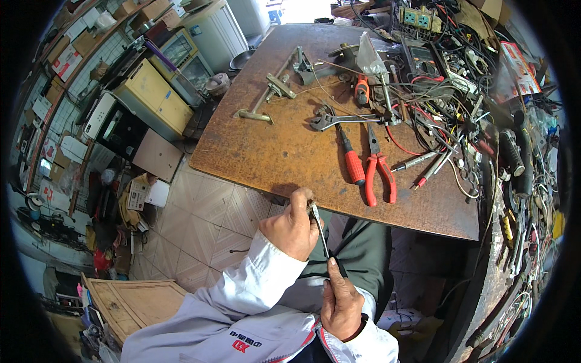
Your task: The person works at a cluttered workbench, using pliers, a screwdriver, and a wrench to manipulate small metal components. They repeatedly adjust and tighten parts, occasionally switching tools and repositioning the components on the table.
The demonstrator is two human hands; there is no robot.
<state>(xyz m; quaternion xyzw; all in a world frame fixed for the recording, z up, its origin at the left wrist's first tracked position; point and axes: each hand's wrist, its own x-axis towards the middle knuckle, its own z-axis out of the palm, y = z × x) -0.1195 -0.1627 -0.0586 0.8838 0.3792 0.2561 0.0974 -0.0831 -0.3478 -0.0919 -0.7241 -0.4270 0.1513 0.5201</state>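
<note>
Just off the table's front edge, my left hand [292,225] is closed, with thumb and fingers pinched together. Whatever small piece sits in its grip is mostly hidden. My right hand [341,302], lower and nearer my body, is wrapped round the near end of a slim shiny metal tool [321,233]. The tool's far end rests at the fingertips of my left hand, and its near end is hidden in my right palm. Closest on the table lie red-handled long-nose pliers [380,175], a red-handled screwdriver [352,158] and an adjustable wrench [339,121].
The worn wooden table [254,145] spreads out ahead. A metal puller-like bracket [278,86] lies toward its back. Tangled cables [436,115] and a multimeter [422,59] crowd the right side. A wooden cabinet panel [136,302] stands at lower left, and shelves line the left wall.
</note>
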